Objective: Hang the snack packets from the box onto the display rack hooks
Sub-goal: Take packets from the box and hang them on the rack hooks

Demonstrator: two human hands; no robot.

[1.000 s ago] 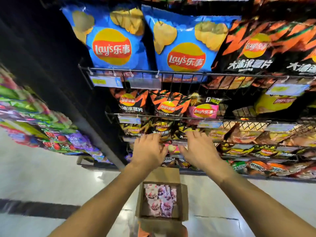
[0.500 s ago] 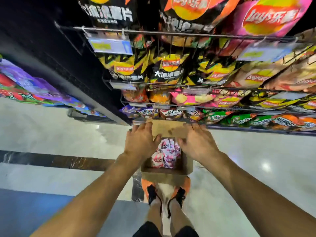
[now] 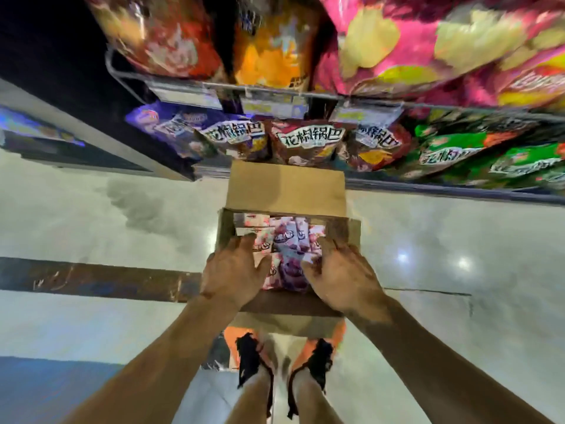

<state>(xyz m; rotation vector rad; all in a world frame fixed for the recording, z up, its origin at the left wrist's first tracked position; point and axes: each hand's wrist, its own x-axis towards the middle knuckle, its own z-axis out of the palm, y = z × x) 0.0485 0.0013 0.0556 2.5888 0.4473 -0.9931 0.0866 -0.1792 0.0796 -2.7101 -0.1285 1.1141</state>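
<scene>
An open cardboard box (image 3: 286,188) stands on the floor below the display rack (image 3: 305,94). Inside lie several pink and purple snack packets (image 3: 287,240). My left hand (image 3: 234,270) reaches into the box's left side, fingers spread over the packets. Over the right side of the box is my right hand (image 3: 342,276), fingers resting on the packets and curled at their edge. Whether either hand grips a packet is hidden. The picture is blurred.
Wire rack shelves with large chip bags (image 3: 428,41) hang above, with brown snack bags (image 3: 305,142) and green ones (image 3: 489,157) on the lowest row. My feet in orange and black sandals (image 3: 253,359) stand just behind the box on a shiny pale floor (image 3: 91,215).
My view has tilted down from the rack to the box. Both hands have dropped from the rack into the box, onto the packets.
</scene>
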